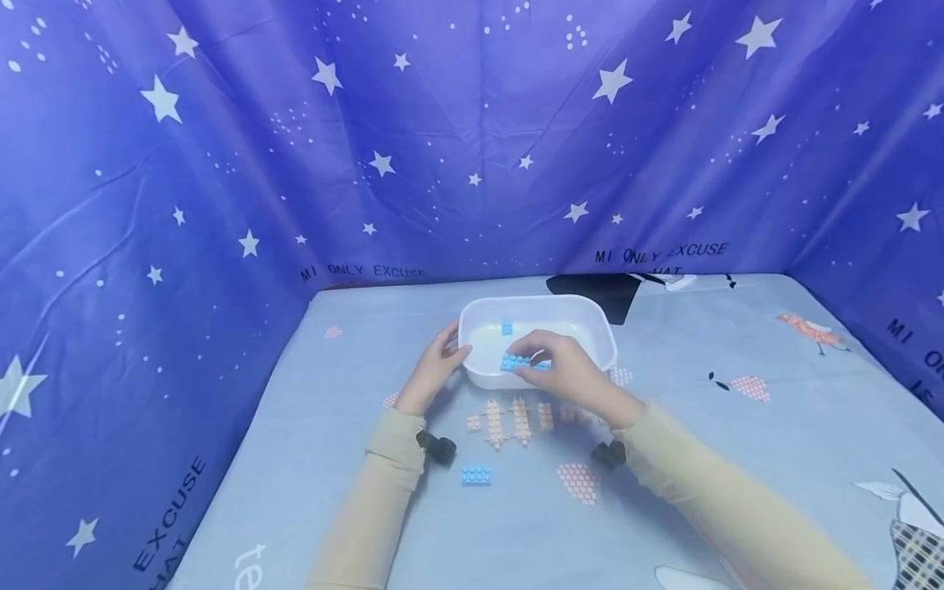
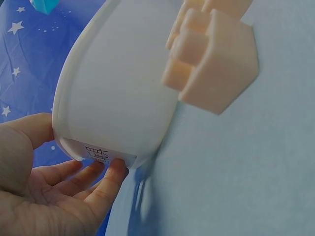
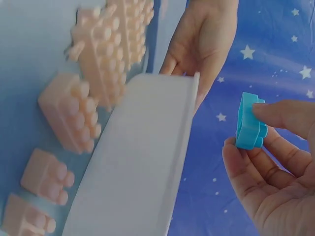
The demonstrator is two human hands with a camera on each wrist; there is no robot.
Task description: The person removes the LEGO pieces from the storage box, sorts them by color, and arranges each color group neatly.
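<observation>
Blue brick (image 3: 250, 123) held over box (image 2: 118, 73)

Left hand (image 1: 431, 373) grips the box's left end; right hand (image 1: 571, 370) pinches the brick above the near rim. Keep box steady, pinch firm.

I see left hand (image 1: 431, 373) gripping white tub (image 1: 542, 311) at its left end, fingers (image 2: 115, 172) outside; right hand (image 1: 571, 369) over tub, pinching; forearms (image 1: 383, 500) angled tubward.
</observation>
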